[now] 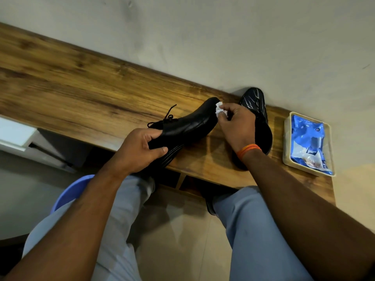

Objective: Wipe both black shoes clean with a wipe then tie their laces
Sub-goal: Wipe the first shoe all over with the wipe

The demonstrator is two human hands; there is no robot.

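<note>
My left hand (142, 148) grips the heel end of a black lace-up shoe (188, 126), holding it tilted on its side above the wooden bench (81, 92). Its loose black laces (167, 116) hang out to the left. My right hand (237, 126) pinches a crumpled white wipe (281, 110) and presses it against the shoe's toe. The second black shoe (257, 106) lies on the bench behind my right hand, sole up, partly hidden by my wrist.
A clear plastic tray (288, 126) holding a blue wipe packet (308, 142) sits at the bench's right end. A pale wall runs behind the bench. My knees in light trousers and a blue stool (69, 191) are below.
</note>
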